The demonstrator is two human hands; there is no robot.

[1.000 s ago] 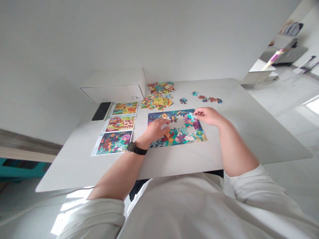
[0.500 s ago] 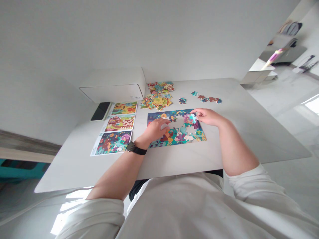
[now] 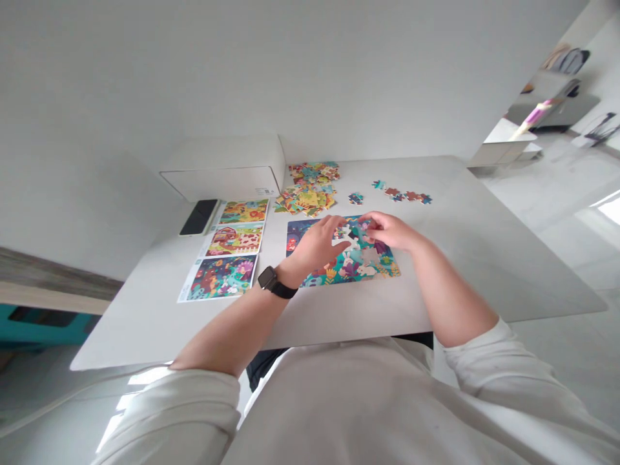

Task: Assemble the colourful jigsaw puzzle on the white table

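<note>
A partly assembled jigsaw puzzle [image 3: 382, 271] with rabbits and flowers lies in front of me; gaps show in its middle and right. My left hand [image 3: 322, 244] rests over its left and middle part, thumb and fingers apart, holding nothing I can see. My right hand [image 3: 387, 230] is at the upper right of the puzzle, its fingers bent around a small jigsaw piece, mostly hidden and blurred. Between the two hands a patch of the puzzle's middle shows.
Behind the puzzle is a heap of jigsaw pieces [image 3: 310, 194]. Several loose pieces [image 3: 394, 194] lie at the back right, one piece [image 3: 356, 197] nearer the middle. To the left are a picture sheet [image 3: 225, 278], a phone [image 3: 198, 217] and a white box [image 3: 223, 181].
My right hand has moved left with the turquoise piece, toward the puzzle's middle gap. My left hand has shifted slightly right and away from me, bringing the hands closer together.
</note>
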